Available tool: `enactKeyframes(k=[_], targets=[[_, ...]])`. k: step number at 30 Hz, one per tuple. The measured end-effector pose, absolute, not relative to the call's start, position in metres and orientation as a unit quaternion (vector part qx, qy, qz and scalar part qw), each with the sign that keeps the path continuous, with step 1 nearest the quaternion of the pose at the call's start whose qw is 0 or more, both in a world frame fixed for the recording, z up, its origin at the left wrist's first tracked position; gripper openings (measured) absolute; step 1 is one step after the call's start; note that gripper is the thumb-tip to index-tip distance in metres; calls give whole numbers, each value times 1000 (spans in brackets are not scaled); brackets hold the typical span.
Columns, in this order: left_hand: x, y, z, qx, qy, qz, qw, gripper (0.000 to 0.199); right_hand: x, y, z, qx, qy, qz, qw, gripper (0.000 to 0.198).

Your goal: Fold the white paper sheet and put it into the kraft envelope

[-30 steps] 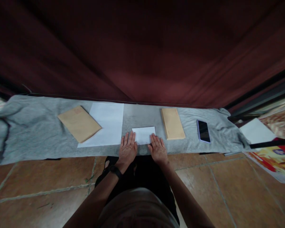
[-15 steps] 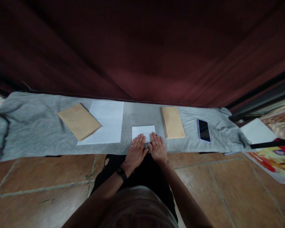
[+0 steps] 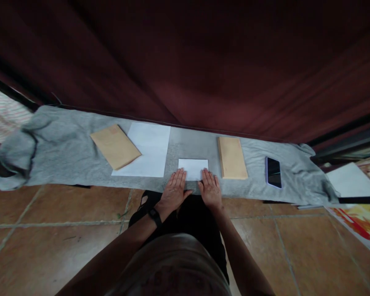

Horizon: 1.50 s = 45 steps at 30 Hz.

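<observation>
A small folded white paper [image 3: 193, 167] lies on the grey cloth [image 3: 64, 144] straight ahead of me. My left hand [image 3: 174, 190] and my right hand [image 3: 210, 189] rest flat on its near edge, fingers stretched forward, a little apart from each other. A black band sits on my left wrist. Left of the folded paper lies a larger white sheet [image 3: 148, 149] with a brown envelope [image 3: 115, 146] overlapping its left side. To the right of the folded paper sits a stack of brown envelopes [image 3: 232, 157].
A dark phone [image 3: 273, 172] lies on the cloth further right. A maroon curtain [image 3: 185, 61] hangs behind the cloth. White paper [image 3: 351, 180] and a colourful printed sheet [image 3: 361, 220] lie at the far right. The floor is brown tile [image 3: 49, 238].
My left hand slid from the left edge of the folded paper toward its near edge, closer to my right hand. The view shifted, so everything sits further right.
</observation>
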State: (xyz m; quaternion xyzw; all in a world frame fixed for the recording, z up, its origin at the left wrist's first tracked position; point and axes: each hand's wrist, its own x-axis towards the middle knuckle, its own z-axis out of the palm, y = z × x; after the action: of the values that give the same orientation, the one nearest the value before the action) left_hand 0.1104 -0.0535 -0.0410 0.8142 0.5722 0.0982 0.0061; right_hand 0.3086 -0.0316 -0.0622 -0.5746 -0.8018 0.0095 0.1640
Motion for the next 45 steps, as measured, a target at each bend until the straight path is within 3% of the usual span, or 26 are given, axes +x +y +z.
enactKeyframes(k=[10,19,29,45], targets=[[117,-44,-37,803,575,155,27,59,301,-25,-51,-581,-791,47,188,53],[133,-2,-39,802,578,138,58,56,274,9,-43,-559,-808,84,168,49],[126,3,-56,793,587,160,32,59,281,15,-56,-563,-808,45,167,50],[99,32,-30,767,619,158,59,50,300,16,-55,-583,-791,39,181,52]])
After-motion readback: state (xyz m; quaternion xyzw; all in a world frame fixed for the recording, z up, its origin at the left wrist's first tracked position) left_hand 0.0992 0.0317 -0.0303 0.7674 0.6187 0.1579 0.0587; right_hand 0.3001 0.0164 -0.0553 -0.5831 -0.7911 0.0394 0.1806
